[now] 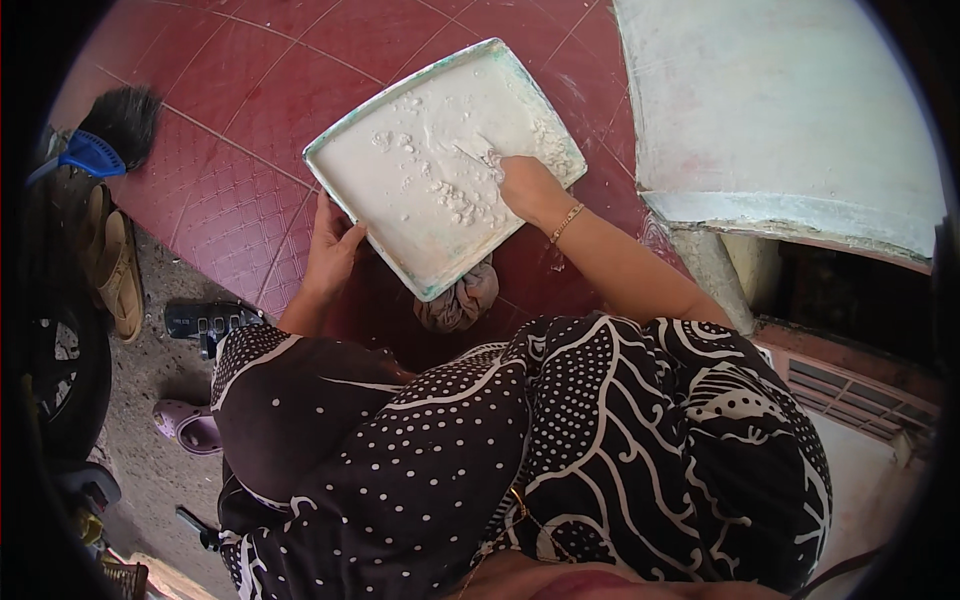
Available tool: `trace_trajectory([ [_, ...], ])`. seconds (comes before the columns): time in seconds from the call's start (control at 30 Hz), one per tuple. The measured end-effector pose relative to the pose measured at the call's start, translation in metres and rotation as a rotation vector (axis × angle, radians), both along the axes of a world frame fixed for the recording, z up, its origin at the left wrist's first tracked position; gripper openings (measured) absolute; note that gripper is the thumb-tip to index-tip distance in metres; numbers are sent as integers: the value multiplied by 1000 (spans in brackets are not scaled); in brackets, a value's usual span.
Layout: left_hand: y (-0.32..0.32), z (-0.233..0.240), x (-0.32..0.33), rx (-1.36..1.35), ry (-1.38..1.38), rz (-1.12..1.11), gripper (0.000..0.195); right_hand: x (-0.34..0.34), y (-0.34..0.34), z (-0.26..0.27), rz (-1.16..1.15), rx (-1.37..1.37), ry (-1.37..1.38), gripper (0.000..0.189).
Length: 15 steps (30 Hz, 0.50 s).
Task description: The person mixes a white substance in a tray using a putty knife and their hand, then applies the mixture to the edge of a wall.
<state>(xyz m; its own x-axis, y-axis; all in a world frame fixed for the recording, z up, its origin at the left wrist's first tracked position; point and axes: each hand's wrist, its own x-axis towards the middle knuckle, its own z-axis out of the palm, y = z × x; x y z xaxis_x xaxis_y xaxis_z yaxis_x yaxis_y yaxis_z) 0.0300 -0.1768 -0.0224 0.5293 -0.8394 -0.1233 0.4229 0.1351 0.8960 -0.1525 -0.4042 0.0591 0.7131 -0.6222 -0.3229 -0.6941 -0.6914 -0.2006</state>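
Note:
A rectangular white tray [401,88] with green-stained edges sits tilted in view before me. Inside is a pale, wet, paste-like mixture [390,187] with lumps gathered near the middle and at the right corner. My left hand [334,244] grips the tray's left rim, thumb on top. Over the tray's right part, my right hand [527,187] is curled with its fingertips down in the mixture. White paste coats those fingers, and a thin pale edge shows beside them; whether they hold a tool is unclear. A crumpled grey-brown cloth [461,300] lies at the tray's near corner, partly under it.
Red tiles [247,90] cover the raised floor. A pale slab-like surface [772,112] stands at the right. To the left are a blue broom head [94,154] with black bristles, tan sandals [120,277], a black sandal [210,321], a purple clog [191,427] and a wheel [64,375].

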Motion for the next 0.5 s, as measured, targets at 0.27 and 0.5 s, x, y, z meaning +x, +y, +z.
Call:
trace_trajectory([
  [0.27, -79, -12, 97, 247, -172, -65, 43, -42, -79, 30, -149, -108, 242, 32],
  [0.5, -45, -3, 114, 328, -504, -118, 21, -30, -37, 20, -309, 401, -197, 34],
])
